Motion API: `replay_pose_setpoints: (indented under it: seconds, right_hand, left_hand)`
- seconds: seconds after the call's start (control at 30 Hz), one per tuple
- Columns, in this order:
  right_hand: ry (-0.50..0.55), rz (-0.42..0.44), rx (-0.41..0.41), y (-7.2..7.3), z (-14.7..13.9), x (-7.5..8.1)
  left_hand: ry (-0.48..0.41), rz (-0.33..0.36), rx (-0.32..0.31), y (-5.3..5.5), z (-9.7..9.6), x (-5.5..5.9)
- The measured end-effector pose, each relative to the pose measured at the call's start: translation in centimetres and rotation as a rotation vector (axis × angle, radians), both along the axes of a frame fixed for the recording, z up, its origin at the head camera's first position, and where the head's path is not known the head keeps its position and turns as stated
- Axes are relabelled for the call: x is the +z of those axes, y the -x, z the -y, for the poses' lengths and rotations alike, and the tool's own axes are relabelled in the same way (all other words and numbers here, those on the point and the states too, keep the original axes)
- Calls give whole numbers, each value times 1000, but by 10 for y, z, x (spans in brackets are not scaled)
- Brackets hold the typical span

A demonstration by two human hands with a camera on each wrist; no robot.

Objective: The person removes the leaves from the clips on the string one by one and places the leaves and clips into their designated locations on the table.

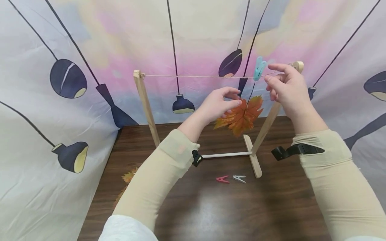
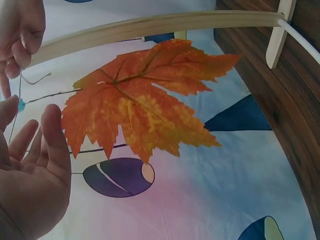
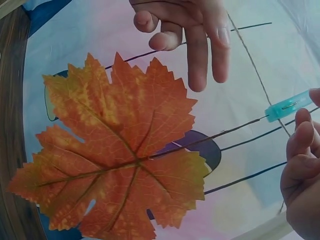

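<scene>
An orange maple-like leaf (image 1: 245, 115) hangs by its thin stem from a light-blue clothespin (image 1: 259, 68), which is clipped on the string (image 1: 196, 76). My right hand (image 1: 286, 82) is just right of the clothespin, thumb and index finger spread apart. Seen from the right wrist, a fingertip overlaps the end of the clothespin (image 3: 290, 106). My left hand (image 1: 220, 103) is beside the leaf, its fingers loosely bent and holding nothing. In the left wrist view, the left hand's fingers are close to the edge of the leaf (image 2: 145, 100).
The string runs between two wooden posts (image 1: 146, 107), joined low down by a white rod (image 1: 226, 155). A red clothespin (image 1: 222, 179) and a white clothespin (image 1: 239, 179) lie on the brown table (image 1: 193, 214). More leaves (image 1: 129, 175) show beyond my left sleeve. A painted cloth hangs behind.
</scene>
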State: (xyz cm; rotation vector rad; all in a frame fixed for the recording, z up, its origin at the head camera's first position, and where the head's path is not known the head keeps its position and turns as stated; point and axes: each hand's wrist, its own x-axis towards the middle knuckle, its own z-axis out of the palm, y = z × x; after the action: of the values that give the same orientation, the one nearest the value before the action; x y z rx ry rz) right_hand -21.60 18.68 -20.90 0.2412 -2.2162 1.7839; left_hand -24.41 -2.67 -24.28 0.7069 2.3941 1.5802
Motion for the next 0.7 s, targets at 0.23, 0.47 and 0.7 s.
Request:
replay_pose_setpoints:
  seconds: [0.23, 0.47, 0.7]
  right_hand:
    - [-6, 7, -6, 0, -5, 8]
    - [-36, 5, -3, 4, 2, 16]
    - [25, 47, 72, 7, 6, 19]
  left_hand:
    - [-38, 18, -38, -1, -15, 4]
    - [-57, 9, 28, 3, -26, 2]
    - [-68, 6, 86, 1, -37, -2]
